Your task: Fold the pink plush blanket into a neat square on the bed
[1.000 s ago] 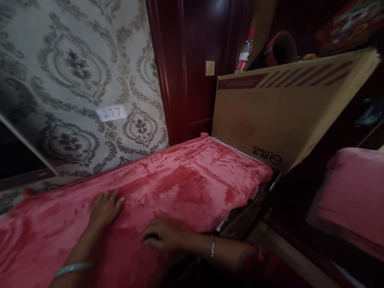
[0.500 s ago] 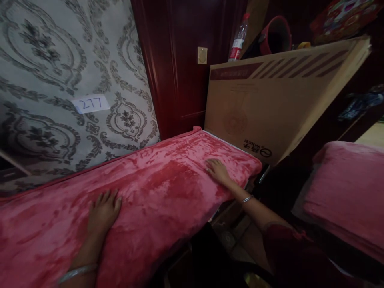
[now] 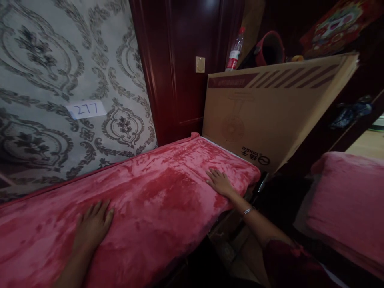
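Note:
A plush pink-red cloth (image 3: pixel 156 204) covers a long surface along the wall, with darker brushed patches and some soft creases. My left hand (image 3: pixel 93 225) lies palm down on its near left part, fingers spread, holding nothing. Farther right, my right hand (image 3: pixel 219 182) rests flat on the same cloth near its right end, fingers stretched out. A silver bracelet (image 3: pixel 248 210) circles my right wrist. Along the wall side the cloth reaches the edge, and its far corner is bunched up a little.
A big cardboard box (image 3: pixel 240 116) stands at the cloth's far right end, with a plastic bottle (image 3: pixel 234 52) behind its top edge. To the right is another pink padded seat (image 3: pixel 348 208). Patterned wallpaper (image 3: pixel 123 120) with a paper marked 277 (image 3: pixel 87 109) lines the left.
My left hand has shifted slightly left and toward me across the cloth. My right hand stays at about the same spot on it. The view has tilted up a little.

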`<state>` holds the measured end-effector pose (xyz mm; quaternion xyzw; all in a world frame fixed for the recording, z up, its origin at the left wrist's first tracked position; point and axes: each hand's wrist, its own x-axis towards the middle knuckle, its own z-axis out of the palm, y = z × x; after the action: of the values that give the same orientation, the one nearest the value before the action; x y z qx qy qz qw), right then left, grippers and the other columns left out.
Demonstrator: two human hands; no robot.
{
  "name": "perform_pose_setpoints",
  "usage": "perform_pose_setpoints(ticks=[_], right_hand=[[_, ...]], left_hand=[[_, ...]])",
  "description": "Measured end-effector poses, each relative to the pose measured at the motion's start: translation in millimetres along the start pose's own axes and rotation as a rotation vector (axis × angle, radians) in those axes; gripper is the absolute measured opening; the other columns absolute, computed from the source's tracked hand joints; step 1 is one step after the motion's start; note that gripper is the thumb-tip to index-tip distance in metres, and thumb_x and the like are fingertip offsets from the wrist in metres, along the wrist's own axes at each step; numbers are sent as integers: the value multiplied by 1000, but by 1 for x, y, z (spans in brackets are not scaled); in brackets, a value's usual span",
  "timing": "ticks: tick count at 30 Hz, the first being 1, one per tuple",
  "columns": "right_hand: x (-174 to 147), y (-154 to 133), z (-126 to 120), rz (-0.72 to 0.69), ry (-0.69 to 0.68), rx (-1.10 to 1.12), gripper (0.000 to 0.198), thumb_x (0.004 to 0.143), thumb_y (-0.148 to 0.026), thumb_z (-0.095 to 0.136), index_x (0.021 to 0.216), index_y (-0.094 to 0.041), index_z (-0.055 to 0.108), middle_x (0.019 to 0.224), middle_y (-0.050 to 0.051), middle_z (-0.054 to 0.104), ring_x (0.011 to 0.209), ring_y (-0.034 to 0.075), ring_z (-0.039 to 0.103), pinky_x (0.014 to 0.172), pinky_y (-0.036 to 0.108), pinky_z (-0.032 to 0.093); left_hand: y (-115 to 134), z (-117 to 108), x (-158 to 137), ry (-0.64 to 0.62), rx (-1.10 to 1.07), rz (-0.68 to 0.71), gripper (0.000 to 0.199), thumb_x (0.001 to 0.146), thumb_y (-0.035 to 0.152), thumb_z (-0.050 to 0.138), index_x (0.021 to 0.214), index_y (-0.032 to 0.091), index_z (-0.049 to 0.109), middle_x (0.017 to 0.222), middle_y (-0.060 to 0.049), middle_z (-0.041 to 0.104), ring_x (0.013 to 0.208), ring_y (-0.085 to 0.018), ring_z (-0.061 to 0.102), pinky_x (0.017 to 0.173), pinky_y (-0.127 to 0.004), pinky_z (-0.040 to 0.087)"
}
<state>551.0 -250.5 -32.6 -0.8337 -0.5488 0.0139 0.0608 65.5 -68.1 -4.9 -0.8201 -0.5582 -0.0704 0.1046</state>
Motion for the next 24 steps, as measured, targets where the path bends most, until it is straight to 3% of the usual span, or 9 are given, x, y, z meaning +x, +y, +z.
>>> perform_pose_setpoints(ticks=[6, 10, 13, 17, 24], right_hand=[[-1, -2, -1, 16, 7, 20, 62, 106, -54, 28, 161, -27, 35, 169, 10, 26, 155, 30, 23, 122, 56, 21], [-3, -3, -1, 24, 3, 39, 61, 105, -53, 32, 160, -27, 37, 169, 9, 27, 155, 30, 24, 122, 55, 21], [5, -1, -5, 36, 50, 108, 54, 103, -48, 44, 153, -28, 50, 164, 8, 39, 149, 29, 36, 120, 52, 28], [40, 7, -22, 160, 187, 246, 41, 102, -35, 43, 132, -24, 69, 133, 10, 69, 123, 24, 63, 107, 37, 44], [129, 40, -45, 394, 324, 303, 50, 99, -20, 43, 147, -12, 55, 142, 15, 63, 129, 21, 60, 105, 27, 45]], left_hand=[[-1, 5, 1, 15, -35, -23, 65, 95, 37, 28, 149, 7, 51, 155, -20, 49, 145, -37, 42, 117, -61, 33], [-4, 13, 3, 19, -54, -12, 65, 94, 38, 30, 150, 12, 51, 155, -19, 49, 146, -36, 41, 118, -62, 31], [-8, 16, 3, 18, -87, -40, 65, 93, 44, 37, 150, 17, 51, 154, -17, 50, 146, -35, 40, 118, -60, 31], [-13, 16, 2, 13, -97, 18, 63, 90, 49, 42, 146, 23, 58, 155, -14, 50, 146, -38, 40, 117, -63, 31], [-25, 28, 2, 54, -83, 48, 64, 85, 54, 41, 140, 29, 62, 148, -9, 58, 143, -38, 45, 113, -63, 36]])
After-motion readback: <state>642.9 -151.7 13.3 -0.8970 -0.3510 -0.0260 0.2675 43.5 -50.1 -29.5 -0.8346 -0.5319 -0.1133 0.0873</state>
